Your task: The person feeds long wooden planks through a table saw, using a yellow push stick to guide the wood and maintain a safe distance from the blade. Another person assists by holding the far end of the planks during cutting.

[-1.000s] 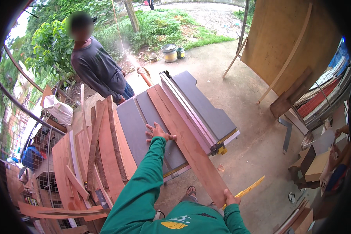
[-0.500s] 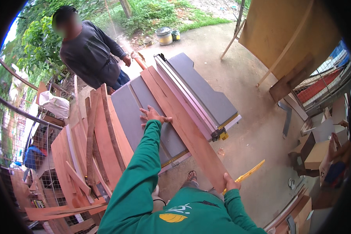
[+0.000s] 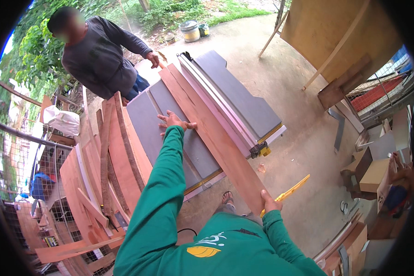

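Observation:
A long reddish board [image 3: 216, 135] lies lengthwise across the grey table saw [image 3: 145, 115], beside the rip fence [image 3: 221, 108]. A narrow slit runs along its far part. My left hand [image 3: 175, 122] rests on the saw table with fingers spread, its thumb against the board's left edge. At the near end, which hangs past the saw, my right hand [image 3: 270, 202] is closed round the board's corner. A notched yellow stick [image 3: 293, 187], like a push stick, pokes out from that same hand. Whether the blade shows, I cannot tell.
A person in a dark shirt [image 3: 103, 55] stands at the far left, one hand by the board's far end. Stacked boards [image 3: 122, 142] lie left of the saw. Buckets [image 3: 190, 31] stand beyond, a plywood sheet [image 3: 340, 34] leans right, and boxes and scraps [image 3: 375, 175] crowd the right side.
The view has shifted slightly. The other person's hand has moved closer to the board's far end. My hands keep the same hold, and the board has hardly moved against the saw.

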Action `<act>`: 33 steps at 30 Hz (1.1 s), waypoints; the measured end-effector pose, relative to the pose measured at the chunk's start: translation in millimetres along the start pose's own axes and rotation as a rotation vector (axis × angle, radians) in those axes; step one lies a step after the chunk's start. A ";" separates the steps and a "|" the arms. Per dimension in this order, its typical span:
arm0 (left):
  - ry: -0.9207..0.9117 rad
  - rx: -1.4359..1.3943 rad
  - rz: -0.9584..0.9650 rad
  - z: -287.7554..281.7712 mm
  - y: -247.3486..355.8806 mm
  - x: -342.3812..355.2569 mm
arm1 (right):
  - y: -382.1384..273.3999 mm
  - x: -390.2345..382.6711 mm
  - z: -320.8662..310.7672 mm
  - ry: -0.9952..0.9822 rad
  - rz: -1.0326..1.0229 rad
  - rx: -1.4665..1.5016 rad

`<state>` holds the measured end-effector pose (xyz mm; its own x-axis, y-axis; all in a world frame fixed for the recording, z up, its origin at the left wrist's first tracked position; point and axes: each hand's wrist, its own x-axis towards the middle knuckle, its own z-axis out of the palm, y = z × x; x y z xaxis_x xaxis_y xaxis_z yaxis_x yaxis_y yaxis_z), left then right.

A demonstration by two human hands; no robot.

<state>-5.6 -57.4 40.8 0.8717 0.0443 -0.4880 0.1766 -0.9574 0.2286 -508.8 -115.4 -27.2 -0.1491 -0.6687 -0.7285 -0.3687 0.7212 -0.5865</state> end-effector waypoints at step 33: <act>0.158 -0.050 0.042 75.7 -78.7 -75.7 | -5.9 -11.2 -1.8 -0.449 -0.125 0.325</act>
<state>-120.0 -7.0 -4.1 0.9391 0.0521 -0.3398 0.1571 -0.9442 0.2895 -506.5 -112.5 -14.9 0.3083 -0.6607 -0.6844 -0.0470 0.7079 -0.7047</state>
